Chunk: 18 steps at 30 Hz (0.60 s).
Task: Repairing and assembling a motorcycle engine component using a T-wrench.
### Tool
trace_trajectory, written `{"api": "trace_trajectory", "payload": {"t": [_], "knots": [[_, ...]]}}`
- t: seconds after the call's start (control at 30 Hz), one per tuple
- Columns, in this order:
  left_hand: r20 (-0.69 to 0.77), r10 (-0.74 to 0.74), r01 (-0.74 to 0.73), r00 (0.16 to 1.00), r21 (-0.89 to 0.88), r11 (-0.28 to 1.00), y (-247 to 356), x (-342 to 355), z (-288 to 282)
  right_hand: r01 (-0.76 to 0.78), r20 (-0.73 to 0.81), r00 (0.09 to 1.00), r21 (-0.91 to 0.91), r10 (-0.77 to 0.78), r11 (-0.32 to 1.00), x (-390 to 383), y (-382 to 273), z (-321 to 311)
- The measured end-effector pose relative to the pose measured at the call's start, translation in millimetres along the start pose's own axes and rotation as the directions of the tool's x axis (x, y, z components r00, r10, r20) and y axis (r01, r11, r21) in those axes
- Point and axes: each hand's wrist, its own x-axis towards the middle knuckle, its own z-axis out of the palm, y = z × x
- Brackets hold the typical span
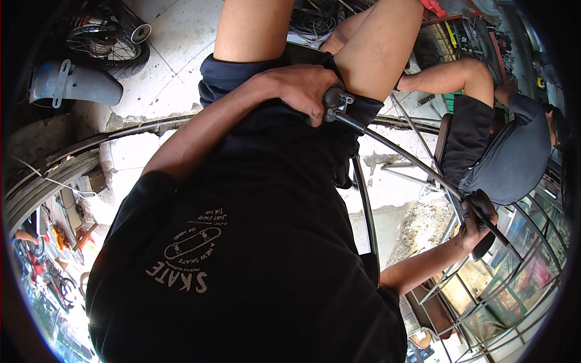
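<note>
A long, thin black cable or tube (pixel 402 148) runs across from my lap toward the right. At its near end is a dark rounded fitting with a small metal bracket (pixel 344 98). My left hand (pixel 307 91), resting on my dark shorts, is closed beside and partly around that fitting; some fingers are hidden. Out to the right, my right hand (pixel 475 224) wraps around the other part of the cable. A dark flat piece (pixel 484 247) shows under that hand, and I cannot make out what it is.
Another person in a dark shirt (pixel 514 163) sits close on the right. A spoked wheel (pixel 106 42) and a grey fender (pixel 91 85) lie at the upper left. Thin metal rack bars (pixel 484 296) fill the lower right. Tools and parts (pixel 484 36) lie at the upper right.
</note>
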Motion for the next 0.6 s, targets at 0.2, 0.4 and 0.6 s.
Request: {"api": "trace_trajectory", "payload": {"t": [0.2, 0.4, 0.6], "knots": [[0.002, 0.002, -0.002, 1.000, -0.006, 1.000, -1, 0, 0, 0.009, -0.007, 1.000, 0.037, -0.008, 0.999, 0, 3, -1], [-0.012, 0.002, -0.002, 1.000, 0.015, 1.000, 0, 0, 1, -0.002, -0.041, 0.999, 0.033, 0.003, 0.999, -4, 8, -7], [-0.021, 0.018, -0.018, 1.000, 0.000, 1.000, -4, 1, 2, 0.015, -0.056, 0.998, 0.042, -0.013, 0.999, -2, 11, -8]]}}
